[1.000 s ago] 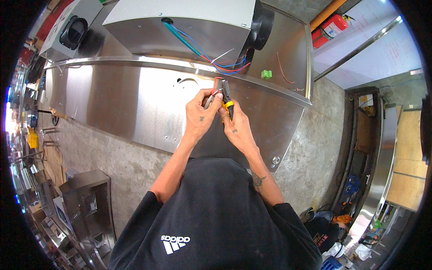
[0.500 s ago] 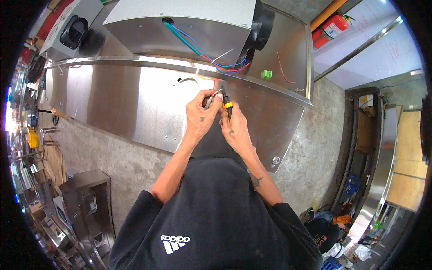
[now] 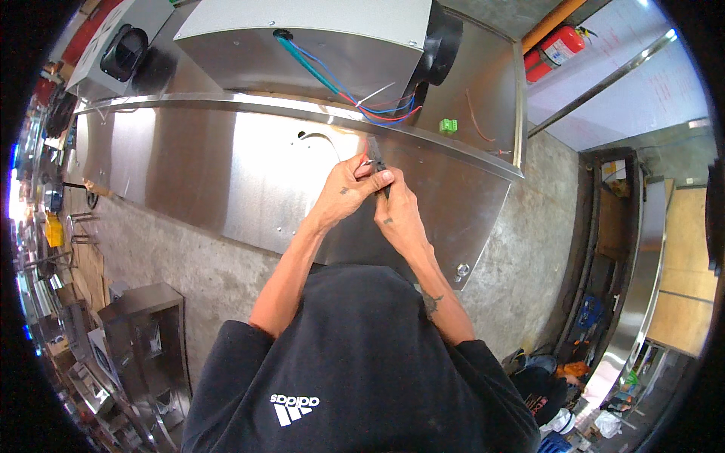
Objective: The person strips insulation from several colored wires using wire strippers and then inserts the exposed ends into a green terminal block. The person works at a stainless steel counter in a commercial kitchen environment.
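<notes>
Our left hand is nearly closed, fingers curled round the end of a pale cable, its thumb stretched across to our right hand. That right hand is wrapped round dark pliers, their nose pointing away from us, just beside a red wire at our left fingertips; whether the jaws bite it, we cannot tell. Below the pliers we have a steel panel, and the cable comes out of a hole in it. Past its raised edge lie a green connector and, further left, coloured wires hanging from a metal housing. Beyond, at right, we see a red fire extinguisher
</notes>
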### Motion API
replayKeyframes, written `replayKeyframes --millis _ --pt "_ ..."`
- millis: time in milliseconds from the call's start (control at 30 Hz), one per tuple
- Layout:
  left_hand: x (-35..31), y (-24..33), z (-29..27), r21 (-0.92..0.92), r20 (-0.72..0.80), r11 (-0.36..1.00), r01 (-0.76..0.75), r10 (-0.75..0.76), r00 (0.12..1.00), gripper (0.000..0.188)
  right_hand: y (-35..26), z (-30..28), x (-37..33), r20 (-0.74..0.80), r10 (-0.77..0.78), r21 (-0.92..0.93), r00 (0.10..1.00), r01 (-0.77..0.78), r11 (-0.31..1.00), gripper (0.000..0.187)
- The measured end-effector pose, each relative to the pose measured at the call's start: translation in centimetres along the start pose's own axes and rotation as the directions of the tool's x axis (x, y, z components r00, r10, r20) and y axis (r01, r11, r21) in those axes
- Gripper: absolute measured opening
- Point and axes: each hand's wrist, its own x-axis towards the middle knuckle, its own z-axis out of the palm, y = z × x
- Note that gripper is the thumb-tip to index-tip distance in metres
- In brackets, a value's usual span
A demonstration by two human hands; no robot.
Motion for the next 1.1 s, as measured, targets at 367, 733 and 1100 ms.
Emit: replayKeyframes --millis 367,733,1100 --pt "-1.0 0.2 -0.9 -0.230 0.036 0.953 0.198 -0.195 0.980 0.031 -0.2 0.5 0.3 -0.023 -0.083 -0.049 0.996 0.082 0.995 0.030" --pt "-0.5 -1.7 -0.1 0.083 -0.238 0.983 -0.164 0.179 0.954 0.029 -0.6 -0.1 0.4 0.024 0.059 0.003 0.998 -0.059 0.998 0.032" --pt "-1.4 0.2 1.0 0.148 -0.357 0.982 -0.114 0.161 0.920 0.022 -0.2 0.2 0.1 0.023 0.063 0.038 0.998 -0.064 0.997 0.038"
